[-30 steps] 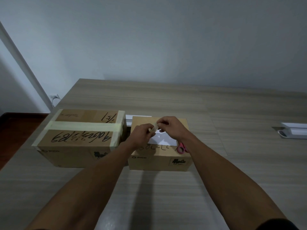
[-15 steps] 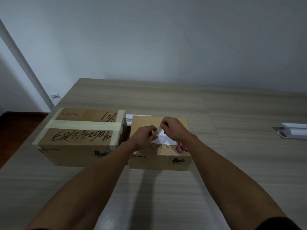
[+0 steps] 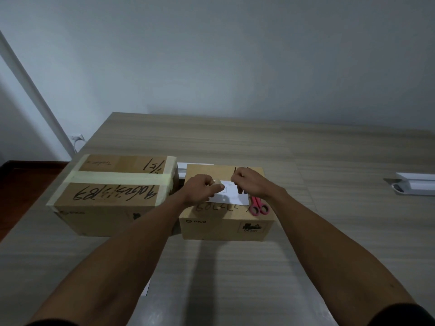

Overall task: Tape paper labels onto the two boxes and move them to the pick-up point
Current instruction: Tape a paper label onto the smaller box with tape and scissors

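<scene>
Head view. Pale grey wall behind a wood-grain surface (image 3: 235, 142) carrying two cardboard boxes side by side. Larger box (image 3: 113, 194), at left, is bound with wide pale tape and carries no paper label; smaller box (image 3: 226, 220), at centre, has a white paper label (image 3: 231, 196) lying flat on its top, long axis running left to right. Both hands work over this label. Left hand (image 3: 202, 188), fingers curled, grips a tape roll (image 3: 217, 183) at the label's left end. Right hand (image 3: 250, 182), fingers curled, appears to pinch the free tape end above the label's right part; the strip itself cannot be made out. Red-handled scissors (image 3: 258, 205) rest on the box top just right of the label, nearer the right hand. A white device (image 3: 414, 187) sits well apart at far right.
</scene>
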### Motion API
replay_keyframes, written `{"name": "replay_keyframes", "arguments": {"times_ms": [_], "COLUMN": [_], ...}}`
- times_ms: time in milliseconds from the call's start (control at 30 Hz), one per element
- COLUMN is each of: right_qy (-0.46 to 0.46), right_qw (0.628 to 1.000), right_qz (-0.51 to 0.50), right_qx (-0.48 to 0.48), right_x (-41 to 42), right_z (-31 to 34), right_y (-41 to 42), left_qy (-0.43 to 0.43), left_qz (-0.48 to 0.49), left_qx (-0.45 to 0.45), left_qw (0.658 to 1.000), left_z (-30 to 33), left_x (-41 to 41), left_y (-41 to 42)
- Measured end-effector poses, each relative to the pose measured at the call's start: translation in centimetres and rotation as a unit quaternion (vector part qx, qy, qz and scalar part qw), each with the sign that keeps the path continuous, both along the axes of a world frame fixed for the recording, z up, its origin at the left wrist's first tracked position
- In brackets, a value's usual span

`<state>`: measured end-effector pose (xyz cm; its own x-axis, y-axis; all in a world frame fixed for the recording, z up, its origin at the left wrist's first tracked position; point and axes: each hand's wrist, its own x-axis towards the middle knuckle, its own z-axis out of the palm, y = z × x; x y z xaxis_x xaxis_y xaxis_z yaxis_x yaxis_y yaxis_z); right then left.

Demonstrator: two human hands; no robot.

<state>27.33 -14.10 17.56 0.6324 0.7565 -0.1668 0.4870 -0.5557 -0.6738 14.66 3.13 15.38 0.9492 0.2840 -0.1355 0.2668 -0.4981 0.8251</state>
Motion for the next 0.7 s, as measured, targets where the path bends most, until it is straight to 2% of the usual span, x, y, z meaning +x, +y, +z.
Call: {"name": "replay_keyframes", "arguments": {"times_ms": [167,400,700], "right_qy": [-0.018,-0.095,-0.134], "right_qw": [0.999,0.992,0.984], "right_qz": [0.032,0.052,0.067], "right_qx": [-0.008,-0.067,-0.094], "right_x": [0.4,1.5,2.5], "right_z": [-0.2,0.9,2.3], "right_y": [-0.4,0.1,0.0], "left_qy": [0.003,0.005,0.006], "left_qz": [0.026,0.072,0.092], "left_qx": [-0.033,0.013,-0.091], "left_qw": [0.999,0.997,0.992], "left_z": [-0.2,-1.7,-1.8], "left_x": [-0.2,-0.4,-0.1], "left_y": [-0.5,-0.5,-1.2]}}
